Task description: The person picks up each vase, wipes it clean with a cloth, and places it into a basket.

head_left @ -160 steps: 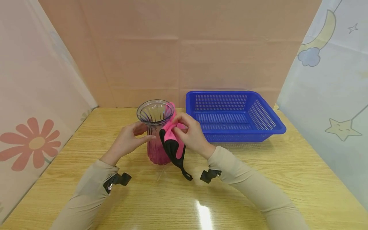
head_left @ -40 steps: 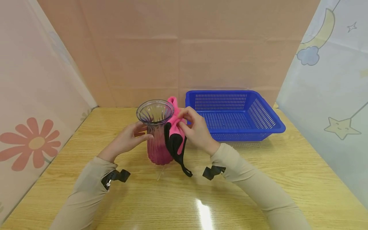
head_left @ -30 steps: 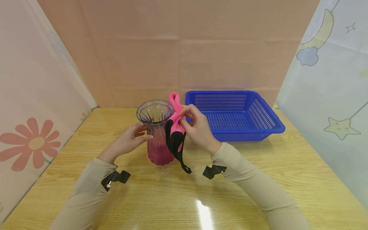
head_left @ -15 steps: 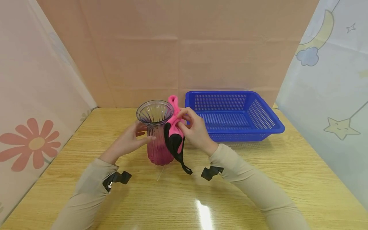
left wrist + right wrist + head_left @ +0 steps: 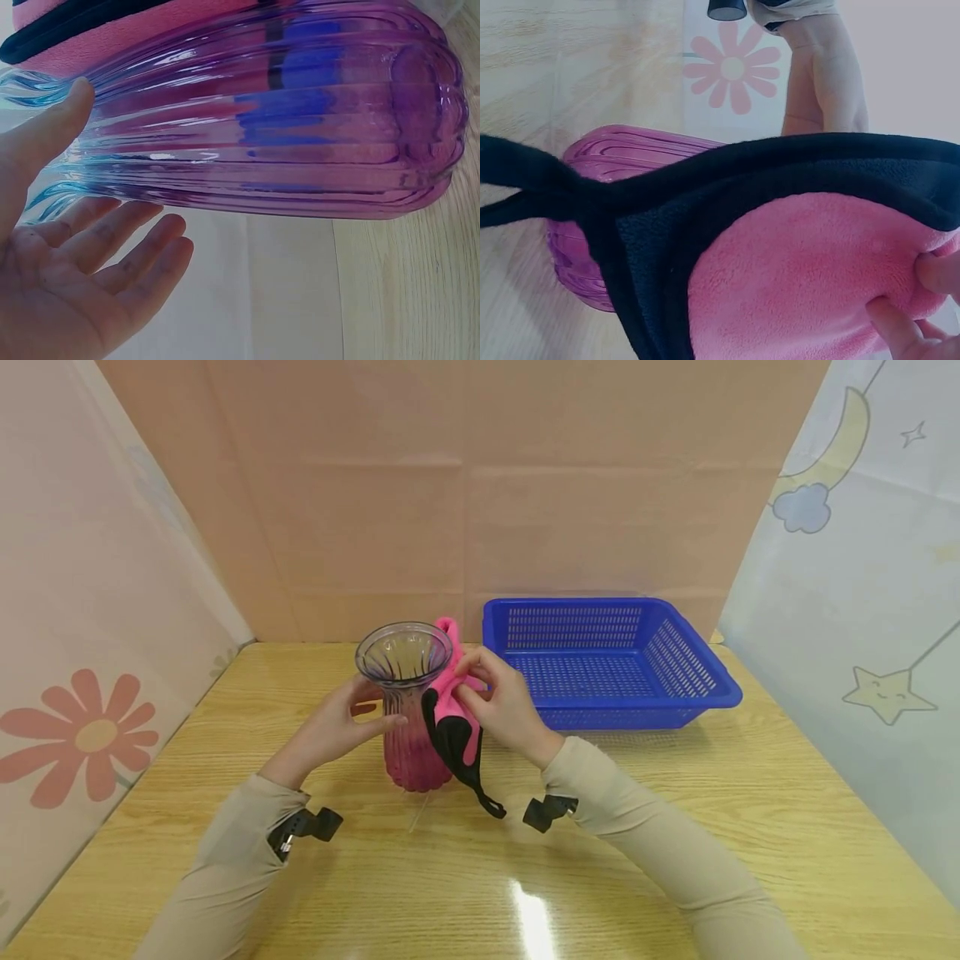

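Observation:
A ribbed glass vase (image 5: 416, 756), clear at its flared rim and purple-pink below, stands upright on the table. My left hand (image 5: 330, 724) holds its neck, thumb in front and fingers behind; in the left wrist view the thumb lies against the glass (image 5: 247, 135). Between thumb and fingers, my right hand (image 5: 510, 708) pinches a bunched pink fleece cloth (image 5: 452, 737) with black trim and a hanging loop. This cloth lies along the vase's right side, just under the rim. In the right wrist view, its pink patch (image 5: 780, 262) covers much of the vase (image 5: 581, 262).
Behind and to the right of the vase sits a blue perforated plastic basket (image 5: 607, 703) on the wooden table (image 5: 420, 893). A plain peach sheet (image 5: 465, 510) hangs along the back, and printed sheets stand at both sides.
The right hand has moved the cloth up and to the right along the vase, then back down and left over the last second. The left hand stays at the vase's neck.

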Tool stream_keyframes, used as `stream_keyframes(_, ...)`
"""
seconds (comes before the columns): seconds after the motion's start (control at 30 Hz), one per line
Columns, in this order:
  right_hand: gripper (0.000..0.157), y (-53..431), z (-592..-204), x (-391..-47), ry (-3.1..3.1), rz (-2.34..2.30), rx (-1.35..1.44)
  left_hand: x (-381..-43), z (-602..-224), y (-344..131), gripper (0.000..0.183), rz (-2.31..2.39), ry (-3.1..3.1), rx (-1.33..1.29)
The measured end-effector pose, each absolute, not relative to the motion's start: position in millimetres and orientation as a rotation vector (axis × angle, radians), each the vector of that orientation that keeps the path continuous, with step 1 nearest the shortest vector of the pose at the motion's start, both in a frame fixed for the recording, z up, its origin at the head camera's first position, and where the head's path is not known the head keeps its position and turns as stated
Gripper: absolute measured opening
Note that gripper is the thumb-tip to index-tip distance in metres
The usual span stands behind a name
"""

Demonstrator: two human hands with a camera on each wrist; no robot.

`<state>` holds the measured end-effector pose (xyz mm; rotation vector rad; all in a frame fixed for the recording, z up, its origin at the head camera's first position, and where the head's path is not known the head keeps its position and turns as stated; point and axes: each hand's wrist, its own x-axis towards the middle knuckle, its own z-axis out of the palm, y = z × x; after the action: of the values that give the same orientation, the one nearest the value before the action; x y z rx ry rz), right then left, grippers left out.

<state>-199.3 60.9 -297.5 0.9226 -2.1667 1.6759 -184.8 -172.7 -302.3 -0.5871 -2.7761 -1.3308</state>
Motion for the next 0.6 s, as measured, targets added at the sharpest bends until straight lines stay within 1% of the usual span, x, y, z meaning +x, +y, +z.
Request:
stream_keyframes(0.3,0.012,58.9,-306.0,-200.0,-2.224,1.574,0.999,-181.9,-300.2,-172.8,0.071,-1.333,-2.793,-0.529)
stream_keyframes(0.6,0.011,61.0,-314.5,-200.8,-2.298,1.431,1.039,-179.5,-297.4,-173.3,0.068,-1.32,-2.823,-0.439)
